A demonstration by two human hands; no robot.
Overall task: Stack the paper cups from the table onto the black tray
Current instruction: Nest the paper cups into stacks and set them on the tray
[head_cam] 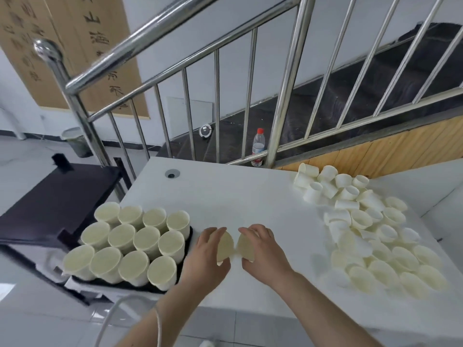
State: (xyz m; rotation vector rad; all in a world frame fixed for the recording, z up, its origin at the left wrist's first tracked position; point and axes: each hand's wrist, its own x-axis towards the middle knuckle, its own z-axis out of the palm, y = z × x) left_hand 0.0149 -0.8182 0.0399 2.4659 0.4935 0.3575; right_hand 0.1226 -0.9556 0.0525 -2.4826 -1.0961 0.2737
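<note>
Each hand grasps a cup: left hand [209,249] round one cup [224,246], right hand [263,247] round another [246,246], mid-table, mouths nearly touching. Best nest them squarely, then carry them left to the tray [184,265], where twelve stacks [130,240] already stand; the loose pile [370,229] waits right.

Stacked cups [140,246] hide most of the black tray [186,249].
</note>
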